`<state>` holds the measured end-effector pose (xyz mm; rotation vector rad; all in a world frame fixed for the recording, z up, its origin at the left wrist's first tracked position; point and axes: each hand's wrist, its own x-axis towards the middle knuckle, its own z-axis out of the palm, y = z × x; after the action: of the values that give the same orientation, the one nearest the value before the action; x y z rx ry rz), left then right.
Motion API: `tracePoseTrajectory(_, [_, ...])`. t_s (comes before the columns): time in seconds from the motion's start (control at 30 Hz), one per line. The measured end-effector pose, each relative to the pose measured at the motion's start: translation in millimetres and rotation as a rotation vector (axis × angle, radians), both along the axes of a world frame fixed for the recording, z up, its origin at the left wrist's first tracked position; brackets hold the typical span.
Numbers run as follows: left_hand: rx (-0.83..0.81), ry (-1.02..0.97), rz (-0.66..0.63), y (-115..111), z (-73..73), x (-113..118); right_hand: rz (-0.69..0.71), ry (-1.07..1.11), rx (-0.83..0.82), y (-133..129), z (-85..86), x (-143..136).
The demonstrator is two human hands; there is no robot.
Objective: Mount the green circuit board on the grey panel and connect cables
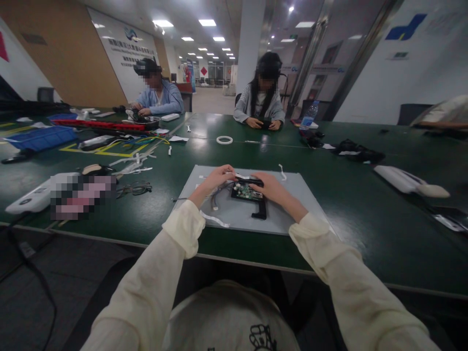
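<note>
On a grey mat [285, 217], a green circuit board [245, 191] sits in a black plastic frame [260, 210]. My right hand [272, 189] is closed on the right side of the frame, its fingers over a black upper part. At the upper left, my left hand [219, 179] has its fingertips pinched at the end of a short white strip [240, 176] along the frame's top. Thin grey wires [215, 199] run out from the board's left side. A curled white strip [215, 220] lies on the mat's near edge, and another white strip [282, 171] is at its far right.
A roll of white tape [224, 140] lies beyond the mat. To the left are eyeglasses [134, 188], a white power strip [44, 192], loose white strips and a blue tray [42, 138]. A white device [405, 180] lies right. Two people sit across the green table [164, 161].
</note>
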<state>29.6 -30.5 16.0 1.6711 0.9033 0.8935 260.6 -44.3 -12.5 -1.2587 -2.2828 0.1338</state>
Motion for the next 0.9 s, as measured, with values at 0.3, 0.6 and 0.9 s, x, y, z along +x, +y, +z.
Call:
tracePoseTrajectory(0.3, [-0.061,-0.041,-0.06,-1.8,-1.3,2.1,0.037,0.055,-0.004,5.4,-3.3,5.0])
tracePoseTrajectory(0.6, [-0.061,-0.101,-0.133,-1.2,-0.2,5.0,-0.018,0.462,-0.087,-3.7,20.2,-1.7])
tracePoseTrajectory(0.9, [-0.048,-0.053,-0.291,-6.9,1.5,8.0,0.063,0.368,-0.266,-19.8,32.8,-3.8])
